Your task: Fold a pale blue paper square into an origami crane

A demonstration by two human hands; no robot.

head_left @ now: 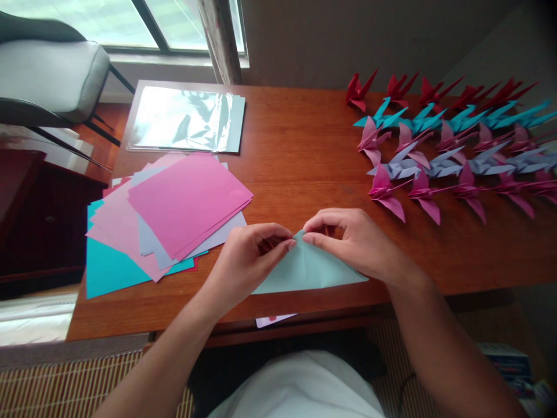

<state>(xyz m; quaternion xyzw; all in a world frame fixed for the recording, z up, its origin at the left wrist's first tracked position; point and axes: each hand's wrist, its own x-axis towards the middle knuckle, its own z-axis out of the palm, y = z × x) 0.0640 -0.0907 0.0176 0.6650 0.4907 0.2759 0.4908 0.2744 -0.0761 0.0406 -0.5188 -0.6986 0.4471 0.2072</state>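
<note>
A pale green sheet of paper [304, 270], folded into a triangle, lies at the near edge of the wooden table [296, 145]. My left hand [250, 258] pinches its top corner from the left, fingers closed on the paper. From the right, my right hand [352, 238] pinches the same tip, resting along the triangle's right edge. Both hands meet at the apex.
A loose stack of pink, grey and teal paper sheets [174, 212] lies to the left. Behind it is a clear plastic sleeve [187, 119]. Rows of folded paper cranes [444, 142] in red, teal, pink and lilac fill the right side. A grey chair [47, 69] stands at far left.
</note>
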